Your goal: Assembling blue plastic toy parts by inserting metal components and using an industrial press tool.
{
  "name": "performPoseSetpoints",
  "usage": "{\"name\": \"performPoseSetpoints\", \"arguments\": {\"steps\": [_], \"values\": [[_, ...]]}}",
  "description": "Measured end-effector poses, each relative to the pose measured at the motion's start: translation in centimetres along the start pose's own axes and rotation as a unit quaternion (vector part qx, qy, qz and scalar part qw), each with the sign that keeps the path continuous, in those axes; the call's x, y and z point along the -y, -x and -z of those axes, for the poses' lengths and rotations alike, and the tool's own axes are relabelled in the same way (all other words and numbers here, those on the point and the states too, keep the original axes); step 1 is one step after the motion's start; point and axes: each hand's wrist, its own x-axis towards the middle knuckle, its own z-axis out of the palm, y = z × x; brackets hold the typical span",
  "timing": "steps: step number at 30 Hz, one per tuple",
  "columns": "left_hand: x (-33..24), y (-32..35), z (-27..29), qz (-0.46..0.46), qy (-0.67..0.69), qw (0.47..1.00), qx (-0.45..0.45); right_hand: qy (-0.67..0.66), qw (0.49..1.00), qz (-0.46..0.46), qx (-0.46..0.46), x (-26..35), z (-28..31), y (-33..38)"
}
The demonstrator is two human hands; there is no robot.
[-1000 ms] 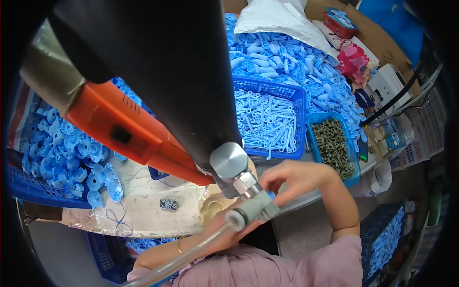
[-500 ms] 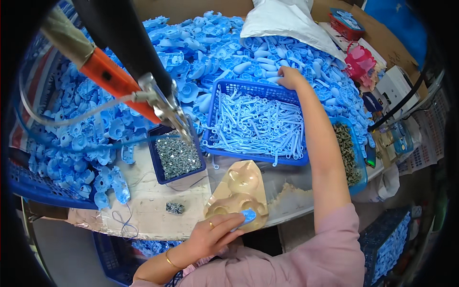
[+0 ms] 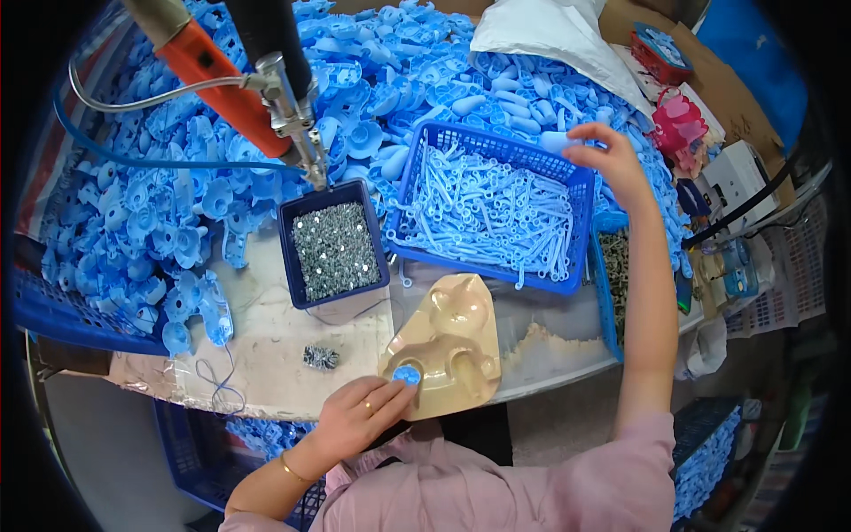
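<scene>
**Blue plastic disc pressed into tan mould, second blue piece held over the far basket**

Small round blue plastic disc [image 3: 407, 375] sits in a recess at the near left corner of the tan moulded plastic jig [image 3: 448, 350], which lies flat at the front edge of the worn white worktop [image 3: 266, 337]. The left hand [image 3: 359, 412] rests at that corner with its fingers curled loosely and the fingertips touching the disc; a ring and a gold bracelet show on it.

The right hand [image 3: 612, 164] is stretched out to the far right corner of the blue mesh basket of pale blue strip-shaped parts [image 3: 492, 208]. Its thumb and forefinger pinch a pale blue moulded plastic piece [image 3: 558, 140] just above the basket's rim.

Left of that basket, and touching it, stands a small dark blue tray of silvery screws [image 3: 335, 248]. An orange-and-black powered screwdriver [image 3: 257, 80] hangs above the tray with its tip just over the far rim; a grey hose and a blue one run off it to the left. A great heap of blue moulded shells [image 3: 151, 222] covers the far and left parts of the bench. A narrow blue bin of dark small parts [image 3: 613, 284] lies under the right forearm. A small clump of screws [image 3: 321, 357] lies on the worktop between the tray and the left hand.
</scene>
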Motion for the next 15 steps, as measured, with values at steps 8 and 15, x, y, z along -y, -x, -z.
{"name": "performPoseSetpoints", "arguments": {"steps": [8, 15], "values": [[0.0, 0.9, -1.6, 0.005, -0.034, 0.999, 0.012, -0.015, 0.999, 0.033, 0.007, 5.2, -7.9, 15.6], [0.2, 0.9, -1.8, -0.005, -0.017, 1.0, -0.002, 0.213, 0.959, 0.165, -0.082, 4.7, -6.3, 15.7]]}}
